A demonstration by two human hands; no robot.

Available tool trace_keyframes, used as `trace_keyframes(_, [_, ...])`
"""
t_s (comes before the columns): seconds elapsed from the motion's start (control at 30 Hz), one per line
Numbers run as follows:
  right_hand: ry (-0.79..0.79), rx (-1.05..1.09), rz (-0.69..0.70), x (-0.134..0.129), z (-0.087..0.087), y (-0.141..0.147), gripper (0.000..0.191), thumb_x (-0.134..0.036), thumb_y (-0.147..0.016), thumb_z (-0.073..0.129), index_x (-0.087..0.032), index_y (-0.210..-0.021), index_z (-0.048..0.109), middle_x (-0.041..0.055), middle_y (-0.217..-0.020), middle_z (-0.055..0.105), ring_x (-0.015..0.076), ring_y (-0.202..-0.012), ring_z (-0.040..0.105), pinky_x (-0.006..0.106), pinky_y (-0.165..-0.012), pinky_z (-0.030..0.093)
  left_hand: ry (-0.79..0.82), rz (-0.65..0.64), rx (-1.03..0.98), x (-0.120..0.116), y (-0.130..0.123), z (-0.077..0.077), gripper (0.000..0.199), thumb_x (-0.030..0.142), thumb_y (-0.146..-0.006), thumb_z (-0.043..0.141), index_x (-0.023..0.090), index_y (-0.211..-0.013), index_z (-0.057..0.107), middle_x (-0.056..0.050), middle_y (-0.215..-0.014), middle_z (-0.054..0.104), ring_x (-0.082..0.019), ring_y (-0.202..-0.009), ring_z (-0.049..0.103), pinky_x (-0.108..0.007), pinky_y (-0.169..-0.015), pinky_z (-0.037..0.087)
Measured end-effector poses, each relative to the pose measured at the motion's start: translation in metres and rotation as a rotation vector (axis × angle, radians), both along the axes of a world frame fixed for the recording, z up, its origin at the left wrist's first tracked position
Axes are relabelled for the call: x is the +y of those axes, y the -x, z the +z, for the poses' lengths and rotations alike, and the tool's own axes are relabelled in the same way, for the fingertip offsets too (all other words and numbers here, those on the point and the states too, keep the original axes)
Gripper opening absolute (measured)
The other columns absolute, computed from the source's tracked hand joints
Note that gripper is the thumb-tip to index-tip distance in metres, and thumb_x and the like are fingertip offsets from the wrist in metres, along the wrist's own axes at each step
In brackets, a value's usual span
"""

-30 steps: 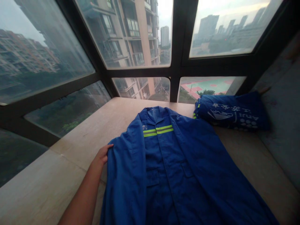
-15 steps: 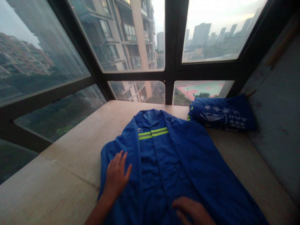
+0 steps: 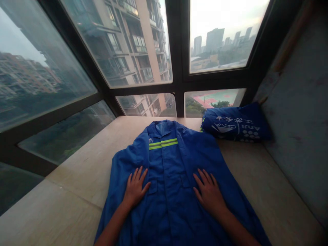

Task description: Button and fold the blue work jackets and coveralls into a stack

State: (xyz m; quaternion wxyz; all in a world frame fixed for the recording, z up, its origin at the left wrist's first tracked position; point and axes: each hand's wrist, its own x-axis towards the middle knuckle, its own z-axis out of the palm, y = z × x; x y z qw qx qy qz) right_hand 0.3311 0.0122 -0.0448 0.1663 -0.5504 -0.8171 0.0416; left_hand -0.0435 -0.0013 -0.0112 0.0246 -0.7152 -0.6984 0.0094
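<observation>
A blue work jacket (image 3: pixel 165 160) lies front side up, its collar toward the windows and its sleeves laid over the front on both sides. Yellow-green reflective stripes cross its chest. My left hand (image 3: pixel 136 188) rests flat on the sleeve at the left, fingers spread. On the other side my right hand (image 3: pixel 208 191) lies flat on the right-hand sleeve, its fingers also apart. Neither hand grips the cloth. The jacket's lower end runs out of view at the bottom.
The jacket lies on a pale stone sill (image 3: pixel 74 171). A folded blue garment (image 3: pixel 235 121) with white lettering sits at the back right, against the wall (image 3: pixel 294 147). Dark window frames (image 3: pixel 180 68) enclose the sill at the back and left.
My right hand has come up from the bottom edge and now lies flat on the jacket. My left hand has shifted slightly right and stays spread. The camera view has turned a little.
</observation>
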Motion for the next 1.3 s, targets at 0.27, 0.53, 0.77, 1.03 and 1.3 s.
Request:
trace_keyframes(0.27, [0.161,0.352,-0.055,0.01,0.023,0.016,0.049,-0.027,-0.086,0.05,-0.017,-0.133,0.058,0.0136,-0.145,0.051,0.0289,-0.137,0.043,0.049,-0.115,0.032,-0.115,-0.005,-0.018,0.019,-0.026,0.019,0.053,0.027,-0.091,0.046,0.011,-0.141,0.049,-0.019,-0.149,0.046,-0.034,-0.139,0.04,-0.054,-0.113,0.035])
trace_keyframes(0.53, [0.114,0.664,-0.439,-0.041,0.008,-0.097,0.052,-0.04,-0.083,0.052,-0.016,-0.129,0.058,0.0156,-0.134,0.059,0.0315,-0.128,0.052,0.052,-0.112,0.037,-0.109,-0.316,-0.755,-0.066,-0.21,0.032,0.038,0.02,-0.093,0.044,0.022,-0.127,0.06,-0.011,-0.124,0.066,-0.021,-0.114,0.063,-0.038,-0.098,0.053])
trace_keyframes(0.77, [0.538,1.106,-0.635,-0.066,0.013,-0.114,0.061,-0.053,-0.069,0.067,-0.019,-0.12,0.065,0.0157,-0.132,0.063,0.0338,-0.127,0.055,0.049,-0.111,0.04,0.352,-0.176,-0.91,-0.075,-0.325,0.041,0.049,0.037,-0.09,0.053,0.015,-0.134,0.058,-0.017,-0.128,0.065,-0.03,-0.116,0.062,-0.044,-0.102,0.047])
trace_keyframes(1.03, [0.856,1.392,-0.456,-0.062,0.063,-0.095,0.057,-0.059,-0.065,0.075,-0.022,-0.109,0.074,0.0123,-0.118,0.071,0.033,-0.115,0.063,0.047,-0.101,0.047,0.476,0.079,-0.991,-0.056,-0.319,0.062,0.058,0.059,-0.086,0.052,0.016,-0.124,0.06,-0.013,-0.112,0.071,-0.028,-0.103,0.065,-0.037,-0.09,0.048])
trace_keyframes(1.3, [0.946,1.211,-0.185,-0.022,0.048,-0.079,0.052,-0.067,-0.079,0.061,-0.018,-0.092,0.075,0.0086,-0.087,0.073,0.0224,-0.082,0.068,0.036,-0.08,0.054,0.407,0.304,-1.148,-0.062,-0.302,0.035,0.067,0.044,-0.082,0.057,0.004,-0.135,0.05,-0.022,-0.142,0.053,-0.032,-0.134,0.047,-0.042,-0.113,0.033])
